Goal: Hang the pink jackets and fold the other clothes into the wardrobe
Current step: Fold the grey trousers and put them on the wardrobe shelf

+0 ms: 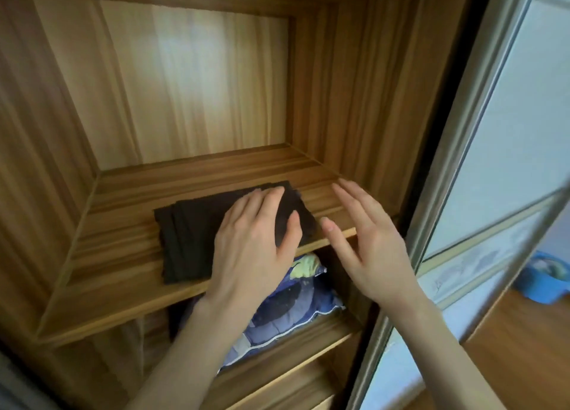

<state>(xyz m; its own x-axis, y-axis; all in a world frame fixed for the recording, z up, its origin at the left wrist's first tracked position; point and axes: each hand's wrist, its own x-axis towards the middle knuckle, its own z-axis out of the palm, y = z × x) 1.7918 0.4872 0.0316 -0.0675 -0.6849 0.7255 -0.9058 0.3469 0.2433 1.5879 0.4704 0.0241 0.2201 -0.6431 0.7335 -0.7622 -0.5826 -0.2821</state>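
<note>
A folded dark brown garment (191, 233) lies flat on the upper wooden shelf (117, 286) of the wardrobe, near the shelf's front edge. My left hand (256, 243) rests palm down on the garment's right half, fingers straight. My right hand (367, 246) hovers just to the right of the garment with fingers spread, holding nothing and apart from the cloth. No pink jacket is in view.
A blue patterned padded bundle (293, 317) with a yellow-green patch lies on the lower shelf beneath. The sliding wardrobe door (481, 169) stands close on the right. A blue container (546, 280) sits on the wooden floor at far right.
</note>
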